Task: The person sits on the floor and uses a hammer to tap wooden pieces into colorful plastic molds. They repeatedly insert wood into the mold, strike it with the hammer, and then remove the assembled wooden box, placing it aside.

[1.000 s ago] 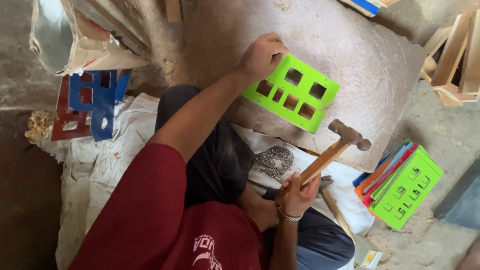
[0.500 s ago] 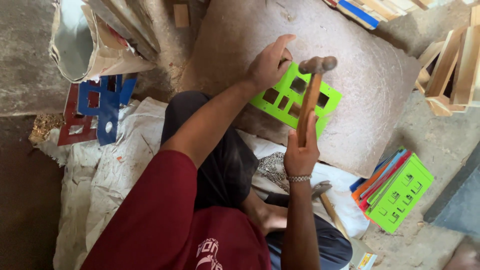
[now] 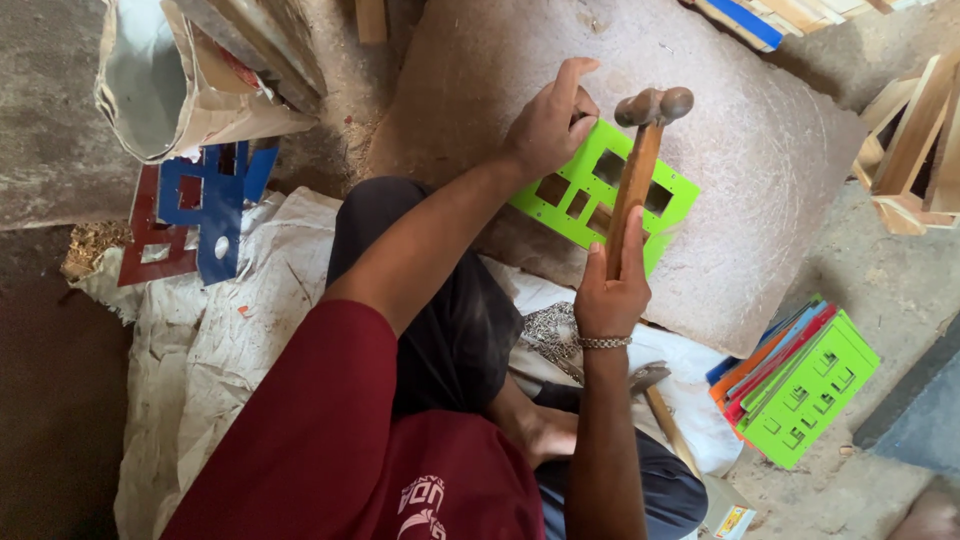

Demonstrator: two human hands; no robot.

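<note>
Green is the brightest colour here — a flat green panel (image 3: 600, 195) with square cut-outs lies on a large, pale brown slab (image 3: 760, 200) in front of the seated person. The left hand (image 3: 548, 125) rests on the panel's upper left corner, its fingers bent and pressing down, with the index finger raised; it pins the panel rather than grips it. The right hand (image 3: 612, 290) is clenched around the wooden handle of a hammer (image 3: 640, 170), near the handle's lower end. The hammer stands almost upright, its metal head at the top, above the panel's far edge, and its handle crosses in front of the panel. A metal bracelet circles the right wrist.

The person wears a dark red shirt and dark trousers and sits on a crumpled white sheet (image 3: 230, 330) spread over the floor. A second hammer (image 3: 660, 400) lies on the sheet just beside the right forearm. To the right, well apart from the hands, a stack of panels (image 3: 800, 380) — green on top, with red, orange and blue edges showing below — sits on the ground. To the left lie blue and red cut-out panels (image 3: 195, 225), near an open sack (image 3: 190, 80). Wooden pieces (image 3: 915, 140) lean at the right edge.
</note>
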